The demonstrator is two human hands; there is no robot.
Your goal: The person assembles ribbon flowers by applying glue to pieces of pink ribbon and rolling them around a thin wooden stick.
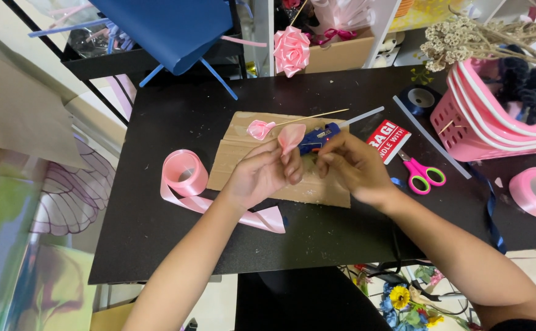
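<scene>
While left hand (262,175) pinches petal (291,138) & right hand (351,164) grips glue gun (317,138), risk: hot tip near fingers (292,165), burn or glue smear on cardboard (237,156).

Pink ribbon petal (291,137), blue glue gun (317,138), black table (176,116).

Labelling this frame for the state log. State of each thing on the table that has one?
left hand: shut on ribbon piece
ribbon piece: folded, pinched upright
right hand: gripping glue gun
glue gun: held low over cardboard sheet, glue stick out the back
ribbon bud on stick: lying on the cardboard
ribbon roll: partly unwound, tail loose
scissors: closed, lying flat
</scene>
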